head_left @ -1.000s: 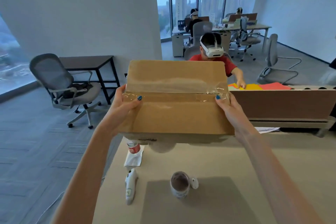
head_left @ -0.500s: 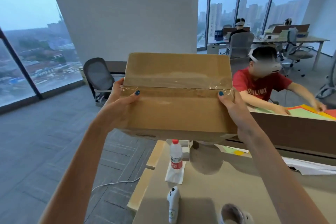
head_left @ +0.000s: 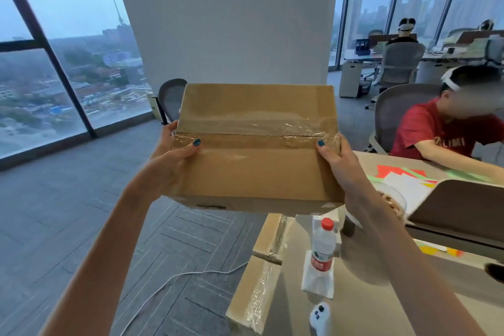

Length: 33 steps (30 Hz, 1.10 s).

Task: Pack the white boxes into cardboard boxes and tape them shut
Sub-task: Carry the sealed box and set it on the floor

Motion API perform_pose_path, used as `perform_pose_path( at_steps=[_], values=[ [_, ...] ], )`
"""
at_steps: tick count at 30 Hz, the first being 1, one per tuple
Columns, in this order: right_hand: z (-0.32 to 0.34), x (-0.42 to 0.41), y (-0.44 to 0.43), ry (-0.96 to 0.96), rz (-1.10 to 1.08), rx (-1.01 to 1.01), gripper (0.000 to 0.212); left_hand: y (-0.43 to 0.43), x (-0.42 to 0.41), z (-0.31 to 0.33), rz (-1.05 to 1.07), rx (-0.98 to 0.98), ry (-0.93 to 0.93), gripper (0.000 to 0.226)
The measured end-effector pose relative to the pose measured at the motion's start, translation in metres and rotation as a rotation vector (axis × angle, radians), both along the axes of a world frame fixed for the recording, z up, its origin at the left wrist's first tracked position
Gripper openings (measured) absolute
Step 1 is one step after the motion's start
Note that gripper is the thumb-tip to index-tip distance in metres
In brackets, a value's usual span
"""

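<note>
Head view: the taped box (head_left: 253, 150) is held in the air above the desk edge (head_left: 381, 294), left hand (head_left: 174, 161) and right hand (head_left: 334, 161) clamped on its ends, thumbs on the seam. Keep it level; lower it beside the stacked boxes (head_left: 261, 278), clear of the bottle (head_left: 323, 248).

Illumination: dim, bluish overcast daylight from windows (head_left: 54, 63) beyond and left of left hand (head_left: 174, 161), more beyond right hand (head_left: 338, 161). Glare: crinkled highlights on clear tape (head_left: 272, 131) between both hands. Shadows: soft, diffuse beneath hands. Distortion: wide-angle, window frames bowed at edges. Slight overall softness; a face right of right hand blurred.
</note>
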State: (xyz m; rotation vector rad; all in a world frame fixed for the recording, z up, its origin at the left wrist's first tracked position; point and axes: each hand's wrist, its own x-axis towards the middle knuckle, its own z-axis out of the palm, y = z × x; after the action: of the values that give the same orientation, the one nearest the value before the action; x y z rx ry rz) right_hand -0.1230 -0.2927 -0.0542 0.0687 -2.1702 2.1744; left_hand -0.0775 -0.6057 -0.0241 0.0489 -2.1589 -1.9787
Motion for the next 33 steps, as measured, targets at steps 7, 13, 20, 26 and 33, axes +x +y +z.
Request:
perform_pose_path(
  at_steps=[7, 13, 20, 26, 33],
  values=[
    [-0.038, 0.007, -0.139, -0.001, -0.090, -0.014, 0.034, -0.142, -0.029, -0.043, -0.069, 0.008, -0.032, 0.064],
    [-0.086, 0.030, -0.255, -0.072, -0.160, -0.028, 0.035, -0.258, -0.033, -0.084, -0.151, -0.018, -0.136, 0.062],
    [-0.158, 0.047, -0.316, -0.193, -0.257, -0.054, 0.036, -0.314, -0.048, -0.138, -0.260, -0.050, -0.236, 0.070],
    [-0.218, 0.041, -0.326, -0.293, -0.301, -0.110, 0.051, -0.317, -0.086, -0.187, -0.333, -0.094, -0.269, 0.064],
    [-0.315, -0.002, -0.328, -0.374, -0.370, -0.144, 0.051, -0.304, -0.160, -0.275, -0.452, -0.094, -0.353, 0.063]
  ],
)
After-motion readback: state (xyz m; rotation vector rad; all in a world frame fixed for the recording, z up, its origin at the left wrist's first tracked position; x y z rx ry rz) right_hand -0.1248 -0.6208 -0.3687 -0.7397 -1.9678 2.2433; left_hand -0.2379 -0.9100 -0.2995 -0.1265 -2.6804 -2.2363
